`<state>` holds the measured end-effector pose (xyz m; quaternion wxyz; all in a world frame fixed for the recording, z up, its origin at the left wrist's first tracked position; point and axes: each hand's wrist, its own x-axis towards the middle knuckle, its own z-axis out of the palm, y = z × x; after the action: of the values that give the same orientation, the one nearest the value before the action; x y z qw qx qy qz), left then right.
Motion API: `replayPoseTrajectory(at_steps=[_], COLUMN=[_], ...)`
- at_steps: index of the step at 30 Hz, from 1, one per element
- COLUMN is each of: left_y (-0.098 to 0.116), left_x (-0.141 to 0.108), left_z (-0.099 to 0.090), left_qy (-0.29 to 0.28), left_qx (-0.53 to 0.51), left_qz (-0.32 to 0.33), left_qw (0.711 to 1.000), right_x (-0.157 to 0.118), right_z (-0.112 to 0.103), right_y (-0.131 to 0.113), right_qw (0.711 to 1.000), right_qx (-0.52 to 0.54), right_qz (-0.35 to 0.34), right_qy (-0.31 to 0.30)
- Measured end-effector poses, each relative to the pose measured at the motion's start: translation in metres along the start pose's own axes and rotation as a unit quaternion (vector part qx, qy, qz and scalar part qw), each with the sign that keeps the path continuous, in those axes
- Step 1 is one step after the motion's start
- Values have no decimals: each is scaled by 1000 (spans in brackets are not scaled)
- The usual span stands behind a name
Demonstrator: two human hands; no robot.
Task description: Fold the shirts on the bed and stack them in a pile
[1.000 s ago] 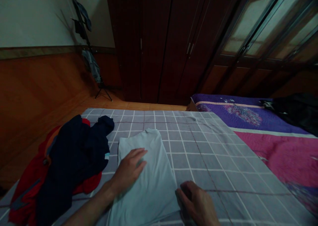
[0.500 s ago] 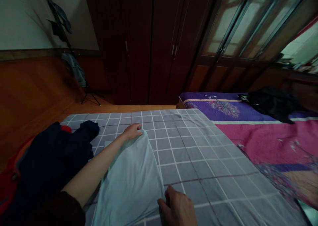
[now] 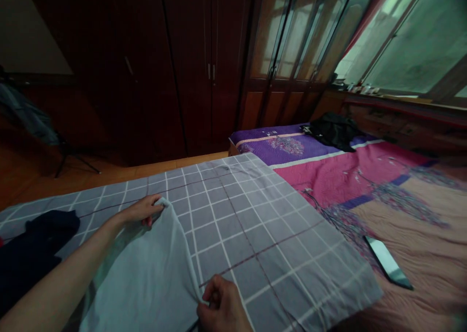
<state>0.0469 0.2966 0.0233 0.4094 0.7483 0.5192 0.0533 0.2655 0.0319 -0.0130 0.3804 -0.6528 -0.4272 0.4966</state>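
A pale, light-blue piece of folded cloth [image 3: 146,273], perhaps a garment, lies over the grey checked cover [image 3: 251,210]. My left hand [image 3: 148,209] pinches its far corner and holds that corner slightly raised. At the near right corner, my right hand [image 3: 222,303] grips the cloth between thumb and curled fingers. The edge between both hands runs fairly straight. The cloth's lower part is cut off by the bottom of the view, and its exact kind cannot be made out.
Dark navy clothing [image 3: 36,244] lies heaped at the left. To the right is a bed with a purple, pink and peach spread [image 3: 292,176], bearing a black garment [image 3: 332,130] and a flat dark-edged device [image 3: 388,261]. A dark wardrobe [image 3: 189,79] stands behind.
The view has turned right, showing more of the bed and window. My left hand has lifted the far corner a little. My right hand has closed on the near corner.
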Motion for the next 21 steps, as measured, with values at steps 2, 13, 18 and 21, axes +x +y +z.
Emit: replayPoseTrajectory(at_steps=[2, 13, 18, 21], left_y=[0, 80, 154, 197], left_x=[1, 38, 96, 131], left_z=[0, -8, 14, 40], left_qy=[-20, -6, 24, 31], left_qx=[-30, -106, -148, -154], left_qz=[-10, 26, 89, 100], left_qw=[999, 994, 985, 982], right_x=[4, 26, 41, 48], right_z=[4, -76, -151, -187], right_y=[3, -30, -31, -32], right_qw=[999, 987, 977, 971], right_qx=[44, 152, 139, 124], right_qz=[0, -27, -65, -75], right_qy=[-18, 43, 145, 192])
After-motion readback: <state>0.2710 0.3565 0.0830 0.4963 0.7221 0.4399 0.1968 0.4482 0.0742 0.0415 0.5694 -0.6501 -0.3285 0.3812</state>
